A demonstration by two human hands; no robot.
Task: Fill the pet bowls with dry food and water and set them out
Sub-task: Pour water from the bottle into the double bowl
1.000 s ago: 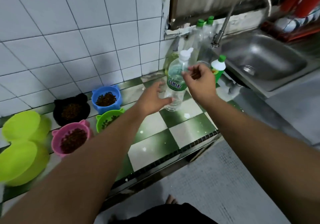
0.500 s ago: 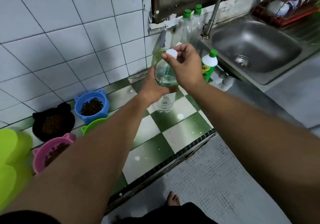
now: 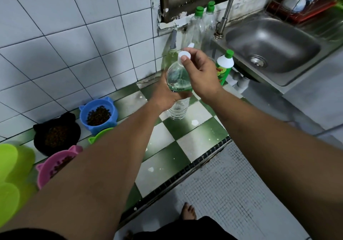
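Counter: green-and-white checked tiles [image 3: 185, 128] run below a white tiled wall, from your left towards the sink.
Far left: lime-green bowls [image 3: 11, 165] sit at the frame's edge.
Kibble bowls: the pink bowl [image 3: 53, 167], black bowl [image 3: 55, 135] and blue bowl [image 3: 98, 113] hold dry food. A green bowl [image 3: 101, 134] is mostly hidden under your left forearm.
Left hand [image 3: 165, 95]: it wraps around the water bottle's middle at the label, with the arm stretched out over the bowls.
Water bottle [image 3: 178, 108]: clear, roughly upright between your hands. You can't tell whether its base touches the counter.
Right hand [image 3: 202, 74]: thumb and fingers pinch the white cap [image 3: 184, 56] at the bottle's top, with the wrist bent over it.
Right: a green-capped dish soap bottle [image 3: 223, 67] stands just behind that hand, and the steel sink [image 3: 271, 44] lies beyond it.
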